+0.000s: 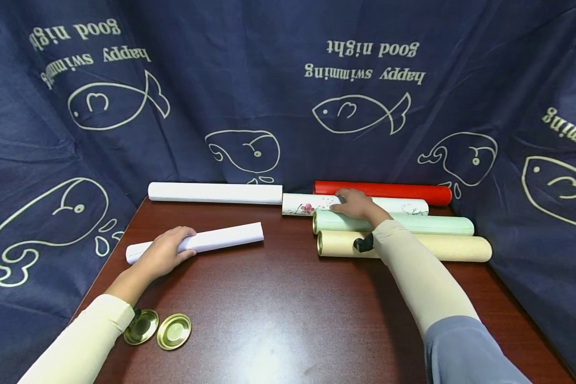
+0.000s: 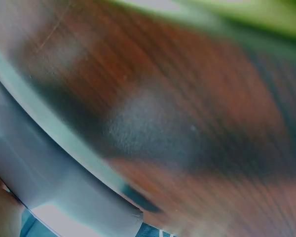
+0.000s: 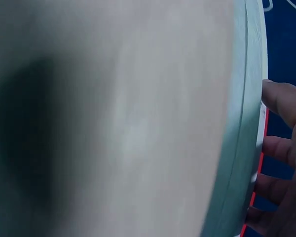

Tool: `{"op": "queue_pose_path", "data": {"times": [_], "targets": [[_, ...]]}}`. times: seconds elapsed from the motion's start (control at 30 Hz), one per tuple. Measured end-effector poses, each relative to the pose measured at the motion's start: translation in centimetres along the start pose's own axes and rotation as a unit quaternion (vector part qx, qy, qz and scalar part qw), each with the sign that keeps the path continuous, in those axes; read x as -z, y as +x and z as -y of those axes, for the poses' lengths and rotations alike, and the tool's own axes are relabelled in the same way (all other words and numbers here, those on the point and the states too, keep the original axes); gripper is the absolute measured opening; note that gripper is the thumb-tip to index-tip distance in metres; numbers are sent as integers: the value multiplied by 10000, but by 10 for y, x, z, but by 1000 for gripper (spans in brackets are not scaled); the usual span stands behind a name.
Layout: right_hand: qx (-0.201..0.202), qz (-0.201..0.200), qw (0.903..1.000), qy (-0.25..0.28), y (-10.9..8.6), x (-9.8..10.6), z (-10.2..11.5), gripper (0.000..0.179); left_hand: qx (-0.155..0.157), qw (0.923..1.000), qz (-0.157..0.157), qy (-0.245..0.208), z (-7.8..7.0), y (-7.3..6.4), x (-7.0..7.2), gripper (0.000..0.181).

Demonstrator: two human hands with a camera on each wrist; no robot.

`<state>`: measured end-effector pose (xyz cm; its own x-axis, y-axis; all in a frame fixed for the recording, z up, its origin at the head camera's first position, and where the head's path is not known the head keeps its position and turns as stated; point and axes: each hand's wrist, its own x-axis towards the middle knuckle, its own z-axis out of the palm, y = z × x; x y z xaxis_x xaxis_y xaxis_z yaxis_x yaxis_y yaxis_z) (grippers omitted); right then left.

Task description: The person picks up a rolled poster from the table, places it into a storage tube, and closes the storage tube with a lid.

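Note:
My left hand (image 1: 170, 250) grips a white paper roll (image 1: 230, 237) from above, left of the table's middle, thumb on its near side. In the left wrist view the roll (image 2: 64, 177) runs along the lower left. At the back right, my right hand (image 1: 357, 205) holds a white tube with pink blossoms (image 1: 295, 204), its fingers spread over the top. The right forearm reaches across a pale green tube (image 1: 441, 225) and a cream tube (image 1: 437, 248). Up close, the cream tube (image 3: 138, 123) fills much of the right wrist view, with the right fingers (image 3: 283, 101) beyond it.
A red tube (image 1: 413, 193) lies behind the blossom tube, along the back edge. Another white roll (image 1: 216, 193) lies at the back left, its end by the blossom tube. Two gold round lids (image 1: 174, 332) sit near the left forearm. A dark blue curtain (image 1: 288, 96) surrounds the table.

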<state>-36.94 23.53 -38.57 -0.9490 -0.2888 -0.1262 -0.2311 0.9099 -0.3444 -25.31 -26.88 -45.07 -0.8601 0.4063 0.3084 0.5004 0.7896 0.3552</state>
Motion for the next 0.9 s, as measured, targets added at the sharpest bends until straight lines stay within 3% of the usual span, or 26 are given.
{"op": "queue_pose_path", "data": {"times": [0.17, 0.47, 0.6, 0.9], "targets": [[310, -52, 9995, 10, 9, -4, 15, 64, -91, 9999, -87, -12, -2, -1, -2, 39], [697, 121, 9958, -577, 23, -7, 40, 66, -194, 9997, -107, -76, -8, -2, -4, 40], [640, 294, 9948, -741, 29, -10, 51, 68, -276, 9995, -111, -104, -13, 0, -6, 41], [60, 407, 9937, -1038, 38, -20, 76, 67, -324, 9992, -170, -145, -17, 1, -7, 41]]}}
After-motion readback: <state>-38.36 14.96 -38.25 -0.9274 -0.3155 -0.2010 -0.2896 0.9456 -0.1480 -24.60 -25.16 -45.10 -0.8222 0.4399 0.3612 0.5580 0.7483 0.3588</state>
